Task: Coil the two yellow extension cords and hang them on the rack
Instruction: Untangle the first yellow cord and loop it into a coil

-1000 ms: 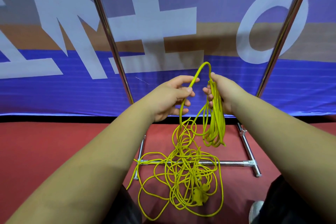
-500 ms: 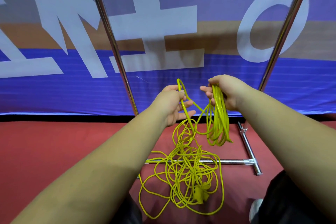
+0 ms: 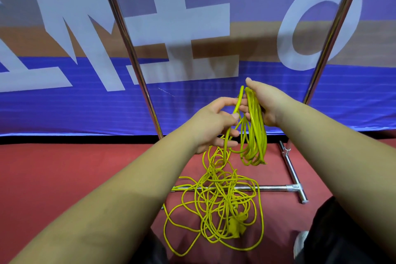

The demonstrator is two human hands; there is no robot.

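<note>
As hands (image 3: pixel 214 123) (image 3: pixel 265 104) grip cord (image 3: pixel 255 133) (looped), fingers (image 3: pixel 230 133) curled

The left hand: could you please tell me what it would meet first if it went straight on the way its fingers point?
Most likely the coil of yellow cord hanging from the right hand: the fingers of the left hand point across at it from close by, though depth is unclear.

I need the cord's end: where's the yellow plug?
Head view, lower centre: the yellow plug lies on the red floor within the loose tangle, nearer the person than the rack's base bar.
</note>
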